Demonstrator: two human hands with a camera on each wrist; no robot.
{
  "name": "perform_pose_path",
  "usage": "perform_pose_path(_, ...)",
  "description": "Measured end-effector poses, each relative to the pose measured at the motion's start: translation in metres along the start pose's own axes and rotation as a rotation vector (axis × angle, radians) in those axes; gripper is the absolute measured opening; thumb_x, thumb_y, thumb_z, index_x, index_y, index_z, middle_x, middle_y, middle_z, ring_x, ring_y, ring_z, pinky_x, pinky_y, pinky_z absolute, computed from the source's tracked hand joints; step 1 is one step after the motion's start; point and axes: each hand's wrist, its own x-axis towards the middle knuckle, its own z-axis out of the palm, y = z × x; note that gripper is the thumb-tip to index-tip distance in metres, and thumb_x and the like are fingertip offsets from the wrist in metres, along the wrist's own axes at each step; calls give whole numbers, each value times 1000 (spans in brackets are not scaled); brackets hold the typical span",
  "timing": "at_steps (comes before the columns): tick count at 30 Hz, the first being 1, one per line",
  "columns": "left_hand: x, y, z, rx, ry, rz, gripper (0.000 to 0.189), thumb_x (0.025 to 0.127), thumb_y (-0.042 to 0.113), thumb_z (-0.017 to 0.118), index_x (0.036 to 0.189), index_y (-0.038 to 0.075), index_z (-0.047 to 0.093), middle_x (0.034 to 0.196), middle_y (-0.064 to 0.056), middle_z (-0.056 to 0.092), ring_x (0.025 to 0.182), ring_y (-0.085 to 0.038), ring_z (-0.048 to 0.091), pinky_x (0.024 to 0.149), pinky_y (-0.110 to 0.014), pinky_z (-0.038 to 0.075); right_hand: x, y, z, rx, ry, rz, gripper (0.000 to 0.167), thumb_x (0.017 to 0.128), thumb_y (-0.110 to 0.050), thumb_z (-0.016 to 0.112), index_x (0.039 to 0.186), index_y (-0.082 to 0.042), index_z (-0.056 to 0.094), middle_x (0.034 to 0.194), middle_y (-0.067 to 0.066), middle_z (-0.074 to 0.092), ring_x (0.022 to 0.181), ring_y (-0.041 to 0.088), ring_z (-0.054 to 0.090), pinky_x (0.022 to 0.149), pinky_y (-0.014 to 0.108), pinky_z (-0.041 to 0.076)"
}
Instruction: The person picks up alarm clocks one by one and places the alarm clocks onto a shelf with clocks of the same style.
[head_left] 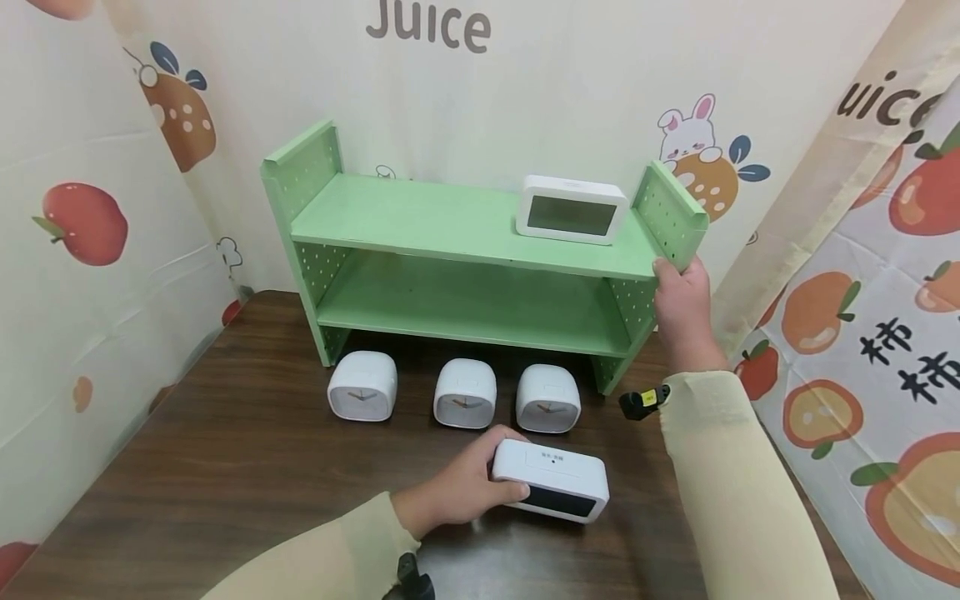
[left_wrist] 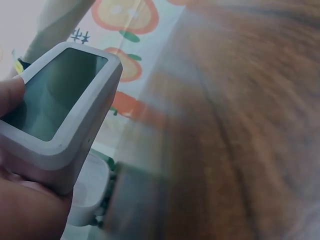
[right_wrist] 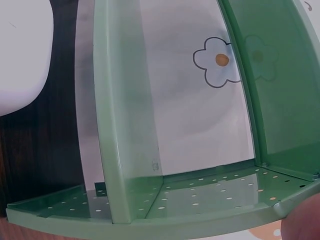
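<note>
My left hand grips the left end of a white digital clock, thumb across its dark screen; the left wrist view shows the screen close up. The right hand holds the right side panel of a green two-tier shelf, thumb at the front edge of the upper board. On that board, toward the right, stands a second white digital clock. Three small rounded white clocks with hands, a left one, a middle one and a right one, stand on the table before the shelf.
The shelf's lower board sits under the upper one, between perforated side panels. A dark wood table carries everything. Behind and at both sides hang white curtains printed with fruit.
</note>
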Motion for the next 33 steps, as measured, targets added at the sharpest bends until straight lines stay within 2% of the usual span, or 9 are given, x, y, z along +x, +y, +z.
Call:
perform_pose_path(5,1,11,-9,21,-16,28,47,92,3,75,133,5,52,123,-8,65,107,-15,63,90,-29,52,-1,-1,2,-15,-8,6,48,109,-23,42,156,-13,40,149,10,50,128,18,53,112,39,39)
perform_pose_path(9,1,23,-19,44,-35,13,48,92,3,75,134,7,52,124,-7,65,108,-16,63,88,-30,53,-2,-2,4,-29,-17,-7,49,109,-22,41,157,-14,39,152,8,49,133,18,50,114,38,37)
perform_pose_path(12,1,34,-28,40,-55,12,47,93,2,73,135,6,51,126,-8,64,110,-18,63,87,-32,54,-3,-1,4,-29,-10,-9,49,109,-22,41,157,-14,39,152,8,49,133,18,50,114,37,37)
perform_pose_path(16,1,52,-40,31,-62,44,47,93,1,72,135,2,50,126,-13,63,110,-21,62,88,-32,54,-2,-2,3,-25,3,-3,49,109,-22,42,156,-13,41,151,9,49,132,18,50,114,37,36)
perform_pose_path(22,-1,79,-59,33,-51,75,50,94,0,71,138,-2,48,131,-16,61,113,-24,60,91,-31,53,-1,-2,1,-39,2,1,49,109,-23,42,157,-13,40,151,10,49,130,17,52,113,38,38)
perform_pose_path(29,-1,102,-81,80,-34,109,48,95,1,71,137,-2,48,129,-17,62,111,-25,60,89,-34,53,0,-1,0,-40,-5,12,50,109,-23,42,158,-13,39,153,11,48,130,19,52,114,40,38)
perform_pose_path(33,-2,114,-96,97,0,126,48,95,2,72,137,-3,49,130,-16,63,113,-24,61,90,-33,52,0,-2,-1,-42,-8,12,50,109,-23,42,158,-13,38,155,10,47,133,20,50,115,40,36)
